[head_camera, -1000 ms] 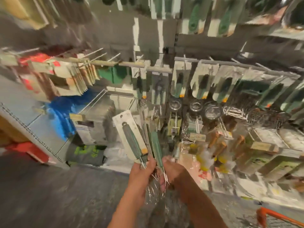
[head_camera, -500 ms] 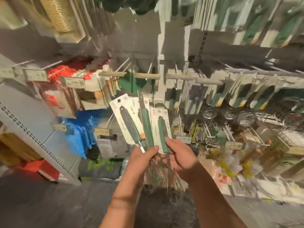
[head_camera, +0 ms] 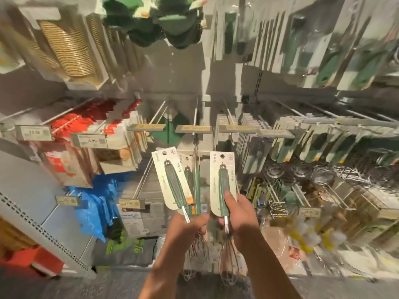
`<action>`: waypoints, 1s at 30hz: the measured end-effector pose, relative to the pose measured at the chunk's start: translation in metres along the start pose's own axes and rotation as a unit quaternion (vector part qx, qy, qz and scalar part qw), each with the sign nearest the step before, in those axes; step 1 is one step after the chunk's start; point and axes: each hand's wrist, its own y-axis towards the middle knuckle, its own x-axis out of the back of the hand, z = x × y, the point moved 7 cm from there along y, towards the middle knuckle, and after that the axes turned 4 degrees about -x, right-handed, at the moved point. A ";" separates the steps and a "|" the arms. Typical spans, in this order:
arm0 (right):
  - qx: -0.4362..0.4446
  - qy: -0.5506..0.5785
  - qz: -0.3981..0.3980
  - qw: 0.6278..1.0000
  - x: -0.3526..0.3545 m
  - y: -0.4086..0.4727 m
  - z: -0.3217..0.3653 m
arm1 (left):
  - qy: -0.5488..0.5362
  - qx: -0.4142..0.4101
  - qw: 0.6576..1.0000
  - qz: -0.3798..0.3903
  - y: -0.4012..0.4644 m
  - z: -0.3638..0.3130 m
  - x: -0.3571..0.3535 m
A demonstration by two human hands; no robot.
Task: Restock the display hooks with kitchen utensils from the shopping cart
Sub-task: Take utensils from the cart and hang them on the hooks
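My left hand [head_camera: 185,228] grips a bunch of green-handled whisks [head_camera: 177,184] on white backing cards, fanned upward with their wire heads hanging below the fist. My right hand [head_camera: 239,216] holds a single carded whisk [head_camera: 223,182] by the lower handle, apart from the bunch. Both are raised in front of a display hook [head_camera: 195,113] with a price tag at its tip [head_camera: 193,128]; that hook looks nearly bare. The hook to its right [head_camera: 228,117] carries several carded items.
Red-carded packs [head_camera: 92,121] hang at the left and green-handled utensils [head_camera: 319,145] fill hooks to the right. Metal strainers [head_camera: 323,175] hang lower right. A grey perforated shelf edge [head_camera: 43,231] juts out at the lower left. Blue packs [head_camera: 95,208] sit below.
Both hands have risen toward the hooks. My right hand has pulled one whisk away from the bunch, which stays in my left hand. The view has tilted up.
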 end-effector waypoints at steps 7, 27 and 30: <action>0.013 0.009 -0.072 0.997 0.021 0.025 0.023 | -0.006 0.014 0.999 0.034 0.024 -0.002 -0.018; 0.025 -0.129 -0.026 0.991 0.011 0.139 0.056 | -0.102 0.052 0.992 -0.057 0.076 0.024 -0.028; 0.013 -0.126 -0.018 0.992 0.004 0.152 0.054 | -0.093 0.036 0.992 -0.076 0.076 0.025 -0.025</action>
